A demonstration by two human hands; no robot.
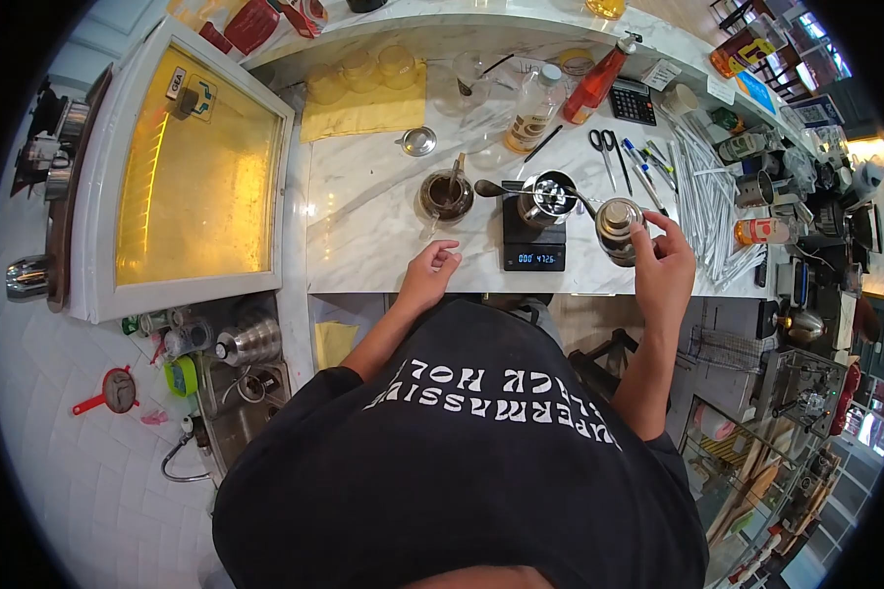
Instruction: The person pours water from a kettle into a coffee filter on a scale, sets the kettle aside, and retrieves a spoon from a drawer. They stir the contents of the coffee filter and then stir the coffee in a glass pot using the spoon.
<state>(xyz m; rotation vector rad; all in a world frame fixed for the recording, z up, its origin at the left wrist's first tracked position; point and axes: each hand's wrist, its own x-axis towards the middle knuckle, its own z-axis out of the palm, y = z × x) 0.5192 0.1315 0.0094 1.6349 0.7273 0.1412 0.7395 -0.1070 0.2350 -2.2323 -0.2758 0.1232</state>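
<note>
Pale marble covers the desk [354, 231], with a white-framed cabinet [198, 187] at the left of the frame. Right of it, some glasses [397, 67] stand on a yellow cloth [393, 116], probably laid to catch drips. Near the front edge of the desk, the left hand [430, 275] has its fingers loosely half curled and seems to hold nothing; whether it touches the desk I cannot tell. Just above it in the frame sits a glass pot [449, 196] of dark contents. At centre right a metal cup [548, 201] stands on a black scale [535, 257], presumably so its weight shows on the lit display. Beside the cup, the right hand [663, 250] is closed at the right side of a kettle [619, 218], apparently gripping there to keep the spout turned towards the cup. Scissors [609, 157], pens [646, 177] and straws [707, 206] lie farther right, apart from the cup.
</note>
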